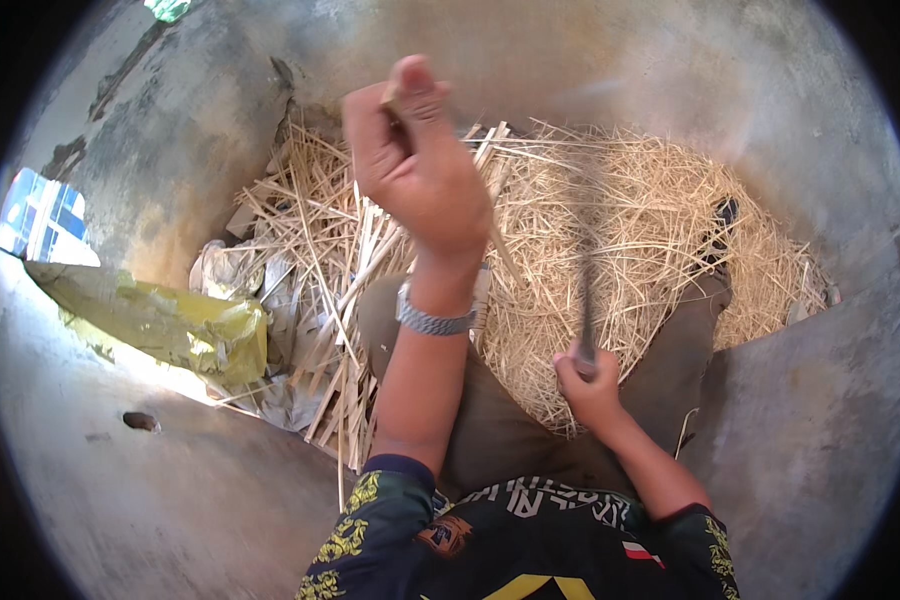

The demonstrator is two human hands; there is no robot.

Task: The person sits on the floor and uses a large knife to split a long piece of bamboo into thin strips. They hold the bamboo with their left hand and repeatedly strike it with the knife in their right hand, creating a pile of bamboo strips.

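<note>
My left hand (422, 165) is raised over the far side of the pile, its fingers curled and the thumb pressed against them. A sliver of something pale shows at the fingers, too small to name. In my right hand (592, 385), low between my legs, is the handle of a long, dark-bladed knife (587, 280). Its blade points away from me over the shavings and blurs toward the tip. Thin, pale wood or bamboo shavings (650, 200) lie heaped under the blade. Flatter split strips (370, 245) are piled to the left, partly behind my left forearm.
Grey, stained walls (530, 60) enclose the pile. A torn yellow sheet (200, 330) and crumpled pale wrapping (280, 300) lie at the left. My legs (510, 400) stretch forward, the right foot (722, 225) among the shavings. The grey surface at left has a small hole (141, 422).
</note>
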